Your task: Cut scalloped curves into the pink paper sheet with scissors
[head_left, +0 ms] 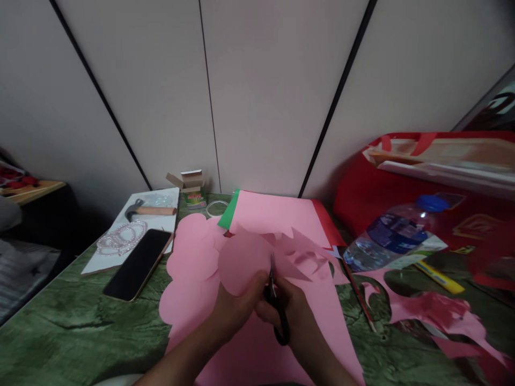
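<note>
Paper cutting over a green, marble-patterned table. At the centre of the frame, the left hand pinches the lower right edge of a pink paper disc, its thumb beside the blades. The right hand, lower centre, grips the black-handled scissors, whose narrow metal blades point up the frame along the disc's right side. Whether the disc is fully separate from the jagged pink offcut to its right cannot be told.

Likely faults: a slight turn of the scissors could flatten or notch the curve; the left thumb, close to the blades, could be nipped if the paper slips; and the blade tips, dipping, could catch the large pink sheet beneath. The offcut, if left hanging, might drag the thin paper and crease it.

Materials: the paper is matt and smooth. Scalloped pink pieces with rounded lobes overlap at centre left, while curled, hollowed scraps lie at lower right. Contrasting surfaces include the glossy dark phone at left, the wooden-handled hammer above it, and the clear, blue-capped plastic bottle, tilted at right.
</note>
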A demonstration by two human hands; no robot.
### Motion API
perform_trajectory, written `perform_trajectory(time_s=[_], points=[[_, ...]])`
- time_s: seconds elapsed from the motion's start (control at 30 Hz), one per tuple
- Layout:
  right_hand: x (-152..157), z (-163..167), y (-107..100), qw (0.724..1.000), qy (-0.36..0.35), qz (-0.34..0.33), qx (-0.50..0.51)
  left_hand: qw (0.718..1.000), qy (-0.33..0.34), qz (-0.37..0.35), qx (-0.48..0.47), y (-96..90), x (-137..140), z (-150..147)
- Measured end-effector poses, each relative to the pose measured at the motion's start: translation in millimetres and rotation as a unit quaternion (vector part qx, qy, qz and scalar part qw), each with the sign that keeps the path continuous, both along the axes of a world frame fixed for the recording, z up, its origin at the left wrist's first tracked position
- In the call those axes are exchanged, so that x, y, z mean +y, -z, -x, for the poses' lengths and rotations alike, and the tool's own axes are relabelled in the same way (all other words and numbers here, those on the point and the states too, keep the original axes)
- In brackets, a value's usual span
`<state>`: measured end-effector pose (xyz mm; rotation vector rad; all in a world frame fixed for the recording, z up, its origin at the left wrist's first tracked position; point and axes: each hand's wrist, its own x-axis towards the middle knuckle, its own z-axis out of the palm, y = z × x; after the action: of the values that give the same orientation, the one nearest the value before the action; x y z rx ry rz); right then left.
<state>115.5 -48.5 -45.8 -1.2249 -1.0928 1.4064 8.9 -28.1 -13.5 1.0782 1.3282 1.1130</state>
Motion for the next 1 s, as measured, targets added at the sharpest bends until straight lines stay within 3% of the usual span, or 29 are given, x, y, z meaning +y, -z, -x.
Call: perform_trajectory(time_s=[0.17, 0.37, 0.57, 0.7, 1.0], points=[[2.3, -4.4, -0.2, 0.999, -0.010, -0.031, -0.009, 0.999, 0.023, -0.013, -0.018, -1.3, -0.8, -0.5], [2.3, -4.1, -2.0, 1.000, -0.011, -0.006, -0.022, 0.998, 0.056, -0.007, 0.000, -2.0, 1.8, 2.8], [0.9, -4.3, -5.9, 1.000, -0.003, 0.017, -0.003, 1.000, 0.020, -0.004, -0.001, -0.6, 2.2, 1.9], [0.5, -4.9, -5.9, 1.000, -0.001, 0.021, -0.011, 0.998, 0.055, 0.003, 0.009, 0.9, 3.9, 4.0], [0.3, -4.5, 0.4, 0.999, 0.009, 0.030, -0.036, 0.998, 0.065, 0.011, 0.011, -2.5, 4.7, 4.5]])
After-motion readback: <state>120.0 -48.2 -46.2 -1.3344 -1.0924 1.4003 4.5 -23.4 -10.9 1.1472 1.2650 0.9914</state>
